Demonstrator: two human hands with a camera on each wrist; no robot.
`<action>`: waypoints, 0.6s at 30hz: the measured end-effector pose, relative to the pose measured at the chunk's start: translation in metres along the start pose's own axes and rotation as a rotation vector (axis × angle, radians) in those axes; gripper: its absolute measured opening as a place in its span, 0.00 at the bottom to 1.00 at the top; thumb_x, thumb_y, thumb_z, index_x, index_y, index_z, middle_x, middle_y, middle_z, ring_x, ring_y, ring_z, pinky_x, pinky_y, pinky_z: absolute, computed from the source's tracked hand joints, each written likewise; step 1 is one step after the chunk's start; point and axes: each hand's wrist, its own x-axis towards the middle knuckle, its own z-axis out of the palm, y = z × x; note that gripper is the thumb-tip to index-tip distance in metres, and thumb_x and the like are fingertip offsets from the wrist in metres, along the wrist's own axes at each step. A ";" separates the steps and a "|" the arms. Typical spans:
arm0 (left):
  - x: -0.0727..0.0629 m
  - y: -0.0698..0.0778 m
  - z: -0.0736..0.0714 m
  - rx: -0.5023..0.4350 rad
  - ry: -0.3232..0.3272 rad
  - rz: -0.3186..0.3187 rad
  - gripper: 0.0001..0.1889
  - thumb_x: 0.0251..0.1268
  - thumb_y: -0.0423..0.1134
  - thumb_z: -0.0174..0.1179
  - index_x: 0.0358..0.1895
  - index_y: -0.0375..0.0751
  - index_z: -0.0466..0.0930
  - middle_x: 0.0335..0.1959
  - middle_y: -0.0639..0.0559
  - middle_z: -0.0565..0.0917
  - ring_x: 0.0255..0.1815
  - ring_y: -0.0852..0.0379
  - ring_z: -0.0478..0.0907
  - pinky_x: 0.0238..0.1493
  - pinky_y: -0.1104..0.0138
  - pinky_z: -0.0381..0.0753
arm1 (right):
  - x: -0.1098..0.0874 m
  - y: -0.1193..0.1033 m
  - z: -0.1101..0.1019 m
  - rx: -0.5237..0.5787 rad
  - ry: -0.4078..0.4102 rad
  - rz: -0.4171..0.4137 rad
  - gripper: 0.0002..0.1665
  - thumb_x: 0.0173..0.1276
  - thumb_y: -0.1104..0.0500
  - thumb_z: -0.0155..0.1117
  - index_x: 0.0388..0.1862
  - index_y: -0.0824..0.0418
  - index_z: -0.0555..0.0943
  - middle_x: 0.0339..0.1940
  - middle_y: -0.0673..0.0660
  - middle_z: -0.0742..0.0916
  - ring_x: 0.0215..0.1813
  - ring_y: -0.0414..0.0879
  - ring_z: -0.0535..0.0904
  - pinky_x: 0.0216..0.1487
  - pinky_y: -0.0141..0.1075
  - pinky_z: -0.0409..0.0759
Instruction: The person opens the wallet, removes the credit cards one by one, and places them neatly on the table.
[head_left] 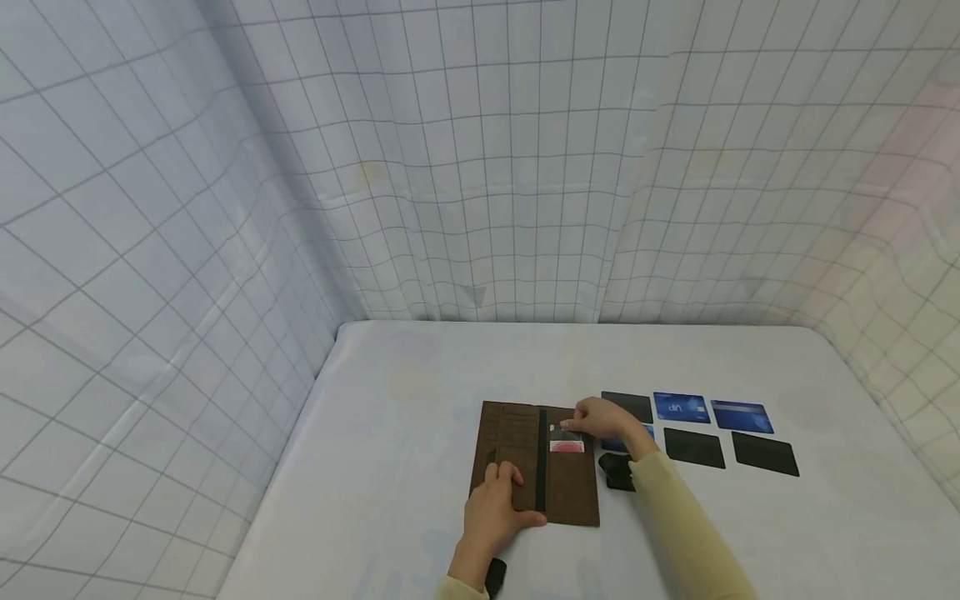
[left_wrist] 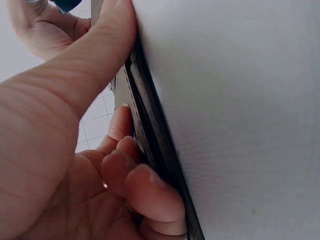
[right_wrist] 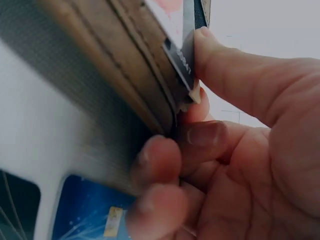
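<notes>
A brown wallet [head_left: 572, 500] lies spread on the white table, with a black band [head_left: 542, 475] down its middle. My left hand [head_left: 491, 510] rests on its lower left panel, thumb along the bottom edge; in the left wrist view the fingers [left_wrist: 155, 190] bend against the leather. My right hand [head_left: 600, 417] is at the upper right panel and pinches a dark card [right_wrist: 182, 62] between thumb and fingers. Just below that card, a white card with a pink-red patch [head_left: 567, 447] shows on the same panel. The right fingertips are partly hidden in the head view.
Right of the wallet lie several cards in two rows, among them a blue card [head_left: 681, 408], another blue card [head_left: 742, 417], a black card [head_left: 694, 448] and a second black card [head_left: 767, 454]. The right forearm partly covers the nearest ones. Grid-patterned curtains [head_left: 480, 167] enclose the table.
</notes>
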 end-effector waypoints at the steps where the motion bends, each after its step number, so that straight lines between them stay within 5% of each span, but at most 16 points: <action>1: 0.000 0.000 0.000 0.000 0.002 0.001 0.31 0.35 0.55 0.77 0.38 0.47 0.67 0.29 0.56 0.62 0.18 0.60 0.60 0.20 0.68 0.63 | 0.001 0.000 0.000 -0.007 -0.004 -0.005 0.18 0.69 0.52 0.60 0.23 0.60 0.73 0.19 0.50 0.71 0.21 0.42 0.64 0.25 0.35 0.64; 12: -0.001 0.001 -0.002 -0.006 0.007 -0.002 0.31 0.35 0.55 0.77 0.38 0.47 0.67 0.29 0.55 0.61 0.18 0.60 0.60 0.21 0.67 0.63 | 0.003 -0.003 0.005 -0.225 0.031 0.006 0.18 0.75 0.52 0.50 0.25 0.59 0.70 0.20 0.51 0.72 0.22 0.42 0.65 0.26 0.35 0.63; 18: -0.002 0.002 -0.002 -0.014 0.004 -0.007 0.31 0.35 0.54 0.78 0.38 0.47 0.67 0.30 0.55 0.62 0.19 0.60 0.61 0.21 0.67 0.63 | 0.001 -0.003 0.005 -0.183 0.030 0.048 0.22 0.73 0.49 0.53 0.21 0.58 0.70 0.17 0.49 0.70 0.20 0.41 0.62 0.24 0.35 0.62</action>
